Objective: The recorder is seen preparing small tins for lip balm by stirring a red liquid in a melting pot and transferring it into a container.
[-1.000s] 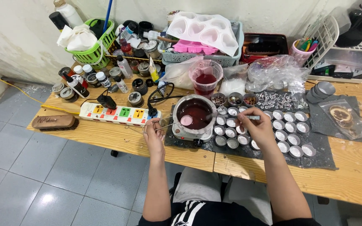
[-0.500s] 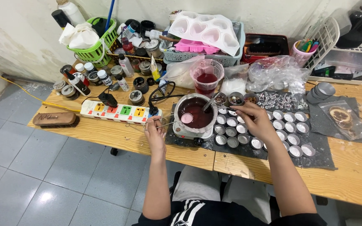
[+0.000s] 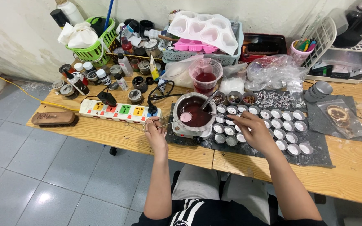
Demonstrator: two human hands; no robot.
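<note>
A small metal pot (image 3: 180,126) of dark red liquid sits on the wooden table, with a spoon (image 3: 208,101) leaning in it. My left hand (image 3: 156,133) grips a thin wire holder (image 3: 166,122) that carries a pale pink disc (image 3: 185,117) over the pot's left edge. To the pot's right, my right hand (image 3: 253,130) pinches a thin stick (image 3: 219,115) that points at the pot's rim. Rows of small round tins (image 3: 278,124) lie on a dark mat (image 3: 323,155) under and beyond that hand.
A plastic cup of red liquid (image 3: 205,77) stands behind the pot. A power strip (image 3: 120,111) and a brown brush (image 3: 55,118) lie at the left. Bottles, a green basket (image 3: 91,35), white heart moulds (image 3: 206,27), plastic bags (image 3: 279,73) and a bagged dried slice (image 3: 342,117) crowd the back and right.
My right hand has moved from the rows of tins to the pot's right rim with the stick. The pink disc now shows at the pot's left edge. My left hand has hardly shifted.
</note>
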